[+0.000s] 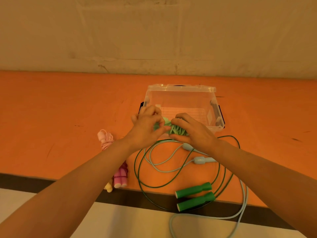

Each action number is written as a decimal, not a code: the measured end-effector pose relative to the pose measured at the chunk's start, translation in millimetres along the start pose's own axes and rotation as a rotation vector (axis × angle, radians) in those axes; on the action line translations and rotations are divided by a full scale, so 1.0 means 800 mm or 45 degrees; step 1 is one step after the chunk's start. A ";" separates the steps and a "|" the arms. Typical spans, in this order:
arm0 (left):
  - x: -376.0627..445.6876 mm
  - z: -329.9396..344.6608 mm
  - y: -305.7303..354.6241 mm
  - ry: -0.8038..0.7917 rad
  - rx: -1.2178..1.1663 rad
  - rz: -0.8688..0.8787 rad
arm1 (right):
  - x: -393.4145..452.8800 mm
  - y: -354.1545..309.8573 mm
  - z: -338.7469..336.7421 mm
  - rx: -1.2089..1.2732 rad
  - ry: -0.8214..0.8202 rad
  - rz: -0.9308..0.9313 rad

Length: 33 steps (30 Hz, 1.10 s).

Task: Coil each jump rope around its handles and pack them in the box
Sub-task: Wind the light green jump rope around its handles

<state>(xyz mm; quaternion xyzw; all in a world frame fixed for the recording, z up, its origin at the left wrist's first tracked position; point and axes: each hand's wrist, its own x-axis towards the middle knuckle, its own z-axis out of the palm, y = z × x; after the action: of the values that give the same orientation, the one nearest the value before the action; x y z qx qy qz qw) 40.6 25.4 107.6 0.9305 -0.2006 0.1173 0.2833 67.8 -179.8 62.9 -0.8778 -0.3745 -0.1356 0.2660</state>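
1. L hand (147,125) & R hand (192,130) both grip light-green coiled rope (173,130), fingers curled round it; at box (181,88) near rim, 6 o'clock side.
2. Dark-green rope (194,196) loose at 5 o'clock; pink bundles (121,176) at 8 o'clock.

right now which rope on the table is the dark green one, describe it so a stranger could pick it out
Start at the clear plastic box on the orange table and come toward the near edge. The dark green jump rope lies there uncoiled, its thin cord looping wide. Its two chunky, solid green handles lie side by side at the table's edge, unlike the pale blue rope and the wrapped pink bundles.
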 end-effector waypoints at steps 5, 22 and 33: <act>-0.002 0.006 -0.006 -0.053 0.043 0.055 | -0.001 -0.002 0.002 -0.095 0.011 -0.056; -0.008 0.026 -0.007 0.216 -0.136 -0.129 | -0.002 -0.017 0.007 -0.084 -0.032 0.009; -0.006 0.030 -0.015 -0.012 -0.647 -0.360 | 0.006 -0.022 0.015 -0.177 0.196 0.076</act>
<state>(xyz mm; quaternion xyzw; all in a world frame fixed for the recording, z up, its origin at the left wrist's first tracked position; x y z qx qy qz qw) 44.1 22.1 81.3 0.8489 -0.0931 0.0182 0.5200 58.7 -159.7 61.5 -0.8920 -0.3164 -0.2202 0.2362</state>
